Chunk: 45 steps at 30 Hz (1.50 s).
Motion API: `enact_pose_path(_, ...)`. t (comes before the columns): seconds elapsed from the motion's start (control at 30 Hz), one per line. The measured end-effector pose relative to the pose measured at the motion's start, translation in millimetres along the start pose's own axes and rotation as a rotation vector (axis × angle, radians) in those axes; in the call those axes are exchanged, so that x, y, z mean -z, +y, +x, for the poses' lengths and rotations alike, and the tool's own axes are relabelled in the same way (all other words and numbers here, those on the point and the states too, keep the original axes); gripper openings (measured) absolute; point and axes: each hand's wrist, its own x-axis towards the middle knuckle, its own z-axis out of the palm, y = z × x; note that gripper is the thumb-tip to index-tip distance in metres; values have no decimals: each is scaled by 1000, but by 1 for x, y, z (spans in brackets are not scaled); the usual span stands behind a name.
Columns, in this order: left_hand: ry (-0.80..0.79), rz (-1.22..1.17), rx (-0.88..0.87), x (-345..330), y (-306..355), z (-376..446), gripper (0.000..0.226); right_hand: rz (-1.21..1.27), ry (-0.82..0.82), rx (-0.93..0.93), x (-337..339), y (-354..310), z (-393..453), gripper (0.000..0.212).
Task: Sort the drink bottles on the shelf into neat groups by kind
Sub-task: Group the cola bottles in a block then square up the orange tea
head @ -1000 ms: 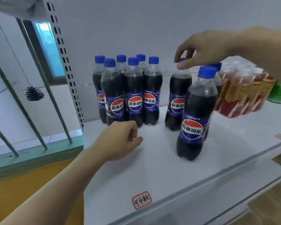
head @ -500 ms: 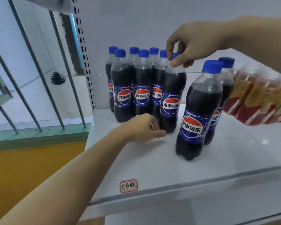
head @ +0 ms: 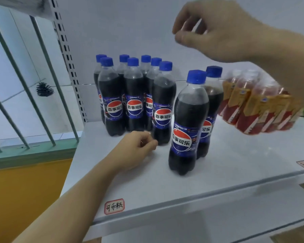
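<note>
Right hand (head: 216, 30) empty, fingers loosely spread above cola bottles (head: 133, 95); left hand (head: 135, 149) apparently fisted, empty.

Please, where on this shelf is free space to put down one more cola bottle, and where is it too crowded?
Free: the shelf front, right of the two loose cola bottles, below the red tea pack; also front centre above the label sticker. Crowded: the cola group at back left.
</note>
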Motion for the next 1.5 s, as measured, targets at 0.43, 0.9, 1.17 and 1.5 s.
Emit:
enact_pose_path(0.43, -252, 44, -229, -22, 19, -12, 71, 312, 446, -197, -59, -44, -109, 14)
enact_pose_path(0.9, -37, 113, 47, 47, -26, -8, 74, 296, -19, -72, -77, -89, -5, 10)
enact_pose_path(1.17, 272, 110, 175, 17, -34, 2, 57, 70, -261, -122, -80, -90, 41, 24)
enact_pose_path(1.5, 271, 185, 192, 7, -27, 3, 56, -56, -290, -94, -82, -90, 46, 15)
